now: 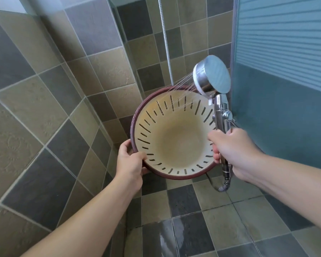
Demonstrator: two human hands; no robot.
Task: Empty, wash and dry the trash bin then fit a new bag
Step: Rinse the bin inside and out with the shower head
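Note:
The trash bin (pixel 174 138) is round, cream inside with dark slits around its wall and a maroon rim, and it is tilted so its opening faces me. My left hand (pixel 131 161) grips the rim at the lower left, thumb inside. My right hand (pixel 233 151) grips the chrome handle of the shower head (pixel 212 75), which is above the bin's upper right edge. Thin water jets spray from the head onto the bin's upper inner wall. The inside looks stained brownish.
Tiled walls in grey and beige stand to the left and behind. A frosted glass panel (pixel 285 71) is on the right. The metal shower hose (pixel 165 39) hangs behind the bin and loops below my right hand. The floor tiles (pixel 165 236) are wet.

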